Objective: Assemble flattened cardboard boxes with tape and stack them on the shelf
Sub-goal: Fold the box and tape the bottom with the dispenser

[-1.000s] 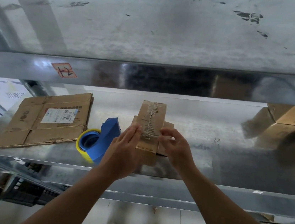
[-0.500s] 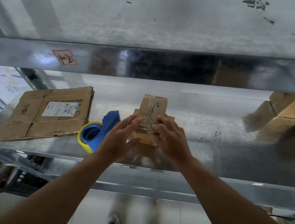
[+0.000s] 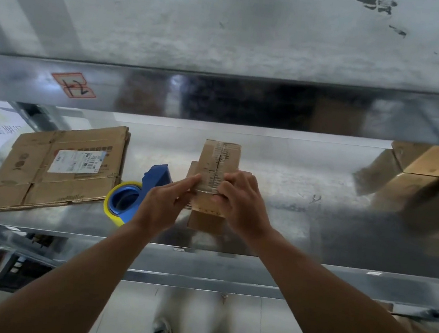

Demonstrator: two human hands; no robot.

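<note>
The box (image 3: pixel 217 166) is small, narrow and brown, standing on the metal shelf (image 3: pixel 288 230) at its middle near the front edge, its long top face running away from the camera. That face is scuffed, with a worn strip of old tape and dark print down the centre seam, and a band of clear tape crosses it where the hands meet. A short flap sticks out at each side of the top, and the near end face is plain cardboard. The left hand (image 3: pixel 161 203) lies with fingers stretched flat against the box's left side; the right hand (image 3: pixel 242 199) curls over the right side, fingertips on the tape band; both press on the box. A blue dispenser (image 3: pixel 137 195) with a yellow roll sits just left of it, and flat cardboard (image 3: pixel 55 162) lies further left. Assembled boxes (image 3: pixel 427 175) stand at the far right
</note>
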